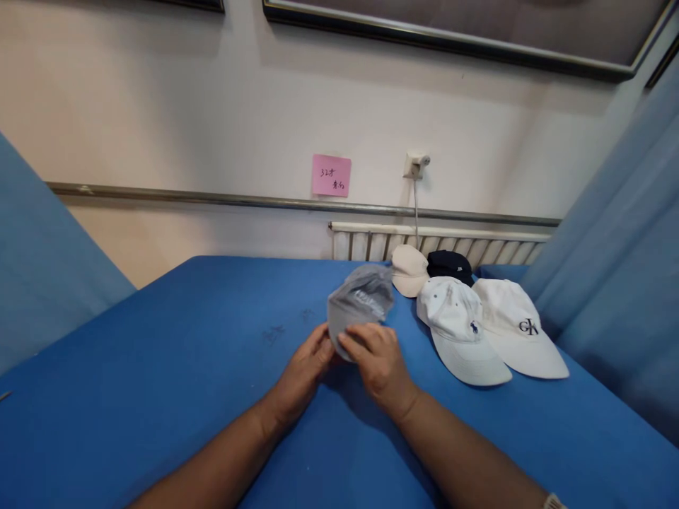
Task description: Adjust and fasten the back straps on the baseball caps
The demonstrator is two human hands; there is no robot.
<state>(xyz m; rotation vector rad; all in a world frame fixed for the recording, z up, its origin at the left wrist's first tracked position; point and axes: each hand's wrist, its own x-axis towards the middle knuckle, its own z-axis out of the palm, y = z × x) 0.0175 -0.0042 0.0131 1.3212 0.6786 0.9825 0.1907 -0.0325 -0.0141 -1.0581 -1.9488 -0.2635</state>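
Note:
A grey cap (361, 300) is held just above the blue table (159, 367), near its middle. My left hand (300, 375) grips the cap's brim from the left, fingers curled. My right hand (379, 364) pinches the brim from the right, thumb on top. The cap's crown points away from me, with pale lettering on its front.
To the right lie a white cap with a small blue logo (459, 329), a white cap with black letters (517, 325), a beige cap (409, 271) and a dark navy cap (450, 264). Blue curtains (615, 268) flank both sides. A pink note (331, 175) hangs on the wall.

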